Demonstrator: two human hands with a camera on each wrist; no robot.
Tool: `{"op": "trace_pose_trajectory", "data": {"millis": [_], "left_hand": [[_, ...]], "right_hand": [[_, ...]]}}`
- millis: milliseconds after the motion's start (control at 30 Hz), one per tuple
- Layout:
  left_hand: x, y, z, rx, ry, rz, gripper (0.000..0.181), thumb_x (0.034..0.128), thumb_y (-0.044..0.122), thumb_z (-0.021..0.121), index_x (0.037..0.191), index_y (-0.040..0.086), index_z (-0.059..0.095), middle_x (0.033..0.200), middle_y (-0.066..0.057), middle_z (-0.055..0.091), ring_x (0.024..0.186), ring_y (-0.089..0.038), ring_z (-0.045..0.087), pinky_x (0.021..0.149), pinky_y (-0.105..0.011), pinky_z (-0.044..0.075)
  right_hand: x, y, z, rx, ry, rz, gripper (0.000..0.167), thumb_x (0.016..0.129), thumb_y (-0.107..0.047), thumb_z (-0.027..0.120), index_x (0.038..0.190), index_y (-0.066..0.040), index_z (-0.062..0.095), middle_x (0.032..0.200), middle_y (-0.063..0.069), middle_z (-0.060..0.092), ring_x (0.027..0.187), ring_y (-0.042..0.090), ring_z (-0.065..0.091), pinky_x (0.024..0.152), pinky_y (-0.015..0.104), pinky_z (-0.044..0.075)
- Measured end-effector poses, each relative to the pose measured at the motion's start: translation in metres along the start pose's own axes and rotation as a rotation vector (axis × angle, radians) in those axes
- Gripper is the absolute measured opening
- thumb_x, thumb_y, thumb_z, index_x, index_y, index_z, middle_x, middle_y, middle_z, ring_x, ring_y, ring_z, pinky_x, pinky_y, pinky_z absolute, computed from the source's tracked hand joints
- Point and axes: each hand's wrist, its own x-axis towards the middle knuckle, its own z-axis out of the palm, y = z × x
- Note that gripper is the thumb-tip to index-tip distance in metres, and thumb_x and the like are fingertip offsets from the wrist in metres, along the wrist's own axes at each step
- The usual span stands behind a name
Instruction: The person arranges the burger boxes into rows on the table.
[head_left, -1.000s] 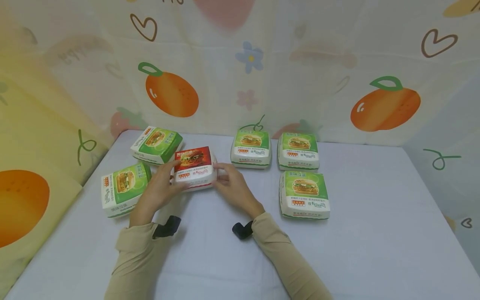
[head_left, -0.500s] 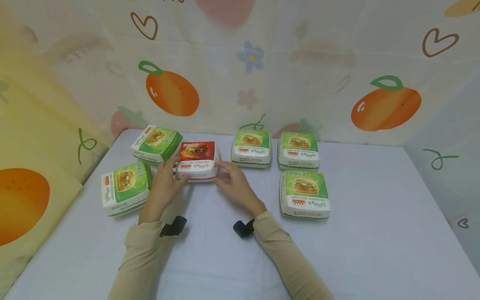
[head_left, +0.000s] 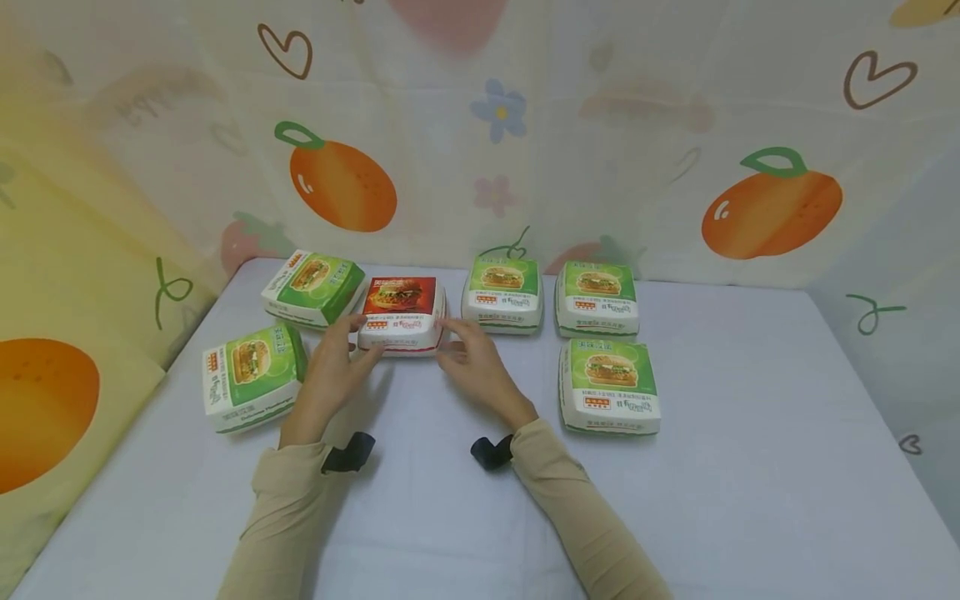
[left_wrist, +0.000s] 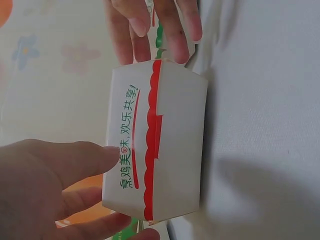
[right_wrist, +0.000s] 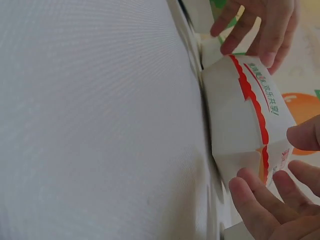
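A red-and-white burger box (head_left: 402, 312) sits flat on the white table between both hands. At its left side is my left hand (head_left: 333, 375), fingers spread; in the left wrist view its thumb touches the front face of the burger box (left_wrist: 175, 130). My right hand (head_left: 480, 371) is at the right side, its fingers fairly straight and apart. In the right wrist view its fingertips (right_wrist: 245, 187) lie against or very close to the end of the burger box (right_wrist: 232, 110); I cannot tell which.
Green burger boxes stand around: a tilted one (head_left: 315, 287) at the back left, another (head_left: 253, 379) nearer left. On the right are one box (head_left: 502, 294) close beside the red one, another (head_left: 597, 298), and one (head_left: 609, 386) in front. A patterned curtain (head_left: 570, 192) hangs behind.
The red burger box has slid back and to the right, turning from slightly slanted to straight, into line with the back green boxes. Both hands moved along with it.
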Motion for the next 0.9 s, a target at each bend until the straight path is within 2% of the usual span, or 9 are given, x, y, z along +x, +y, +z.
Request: {"op": "trace_pose_trajectory", "data": {"millis": [100, 300, 467, 667, 900], "left_hand": [[0.0001, 0.0006, 0.0, 0.0, -0.015, -0.013, 0.062, 0.0989, 0.026, 0.059, 0.15, 0.002, 0.034, 0.153, -0.024, 0.036, 0.128, -0.043, 0.047, 0.1, -0.055, 0.047], [0.0002, 0.0025, 0.0008, -0.002, -0.043, -0.024, 0.066, 0.0991, 0.026, 0.059, 0.152, 0.001, 0.03, 0.155, -0.025, 0.033, 0.132, -0.043, 0.045, 0.104, -0.056, 0.046], [0.0005, 0.0012, 0.0015, -0.018, -0.044, 0.007, 0.064, 0.0997, 0.025, 0.058, 0.151, 0.0, 0.029, 0.156, -0.024, 0.033, 0.136, -0.044, 0.043, 0.108, -0.057, 0.043], [0.0005, -0.0004, 0.002, 0.002, -0.036, 0.04, 0.065, 0.0994, 0.024, 0.059, 0.152, 0.0, 0.029, 0.151, -0.029, 0.035, 0.131, -0.046, 0.045, 0.104, -0.058, 0.044], [0.0028, -0.0007, 0.0035, -0.012, -0.052, 0.012, 0.069, 0.0996, 0.027, 0.058, 0.154, 0.002, 0.025, 0.156, -0.025, 0.032, 0.137, -0.045, 0.042, 0.108, -0.059, 0.041]], "right_hand": [[-0.0007, 0.0009, 0.0001, 0.01, 0.0, -0.01, 0.051, 0.092, -0.004, 0.06, 0.142, -0.004, 0.051, 0.142, 0.016, 0.049, 0.122, 0.032, 0.062, 0.1, 0.034, 0.054], [-0.0022, 0.0001, -0.0014, 0.032, -0.023, -0.006, 0.052, 0.093, -0.006, 0.061, 0.144, -0.007, 0.049, 0.149, 0.011, 0.047, 0.127, 0.028, 0.059, 0.104, 0.036, 0.051], [-0.0024, -0.0009, -0.0021, 0.003, -0.02, -0.005, 0.053, 0.093, -0.008, 0.063, 0.145, -0.007, 0.048, 0.15, 0.011, 0.046, 0.13, 0.027, 0.056, 0.105, 0.037, 0.05], [-0.0019, -0.0003, -0.0022, -0.025, -0.027, -0.016, 0.052, 0.094, -0.009, 0.064, 0.144, -0.007, 0.049, 0.148, 0.013, 0.047, 0.128, 0.028, 0.057, 0.105, 0.037, 0.05], [-0.0011, 0.0004, -0.0036, -0.043, -0.06, -0.014, 0.057, 0.094, -0.012, 0.065, 0.148, -0.008, 0.046, 0.156, 0.009, 0.04, 0.134, 0.027, 0.053, 0.108, 0.038, 0.048]]}}
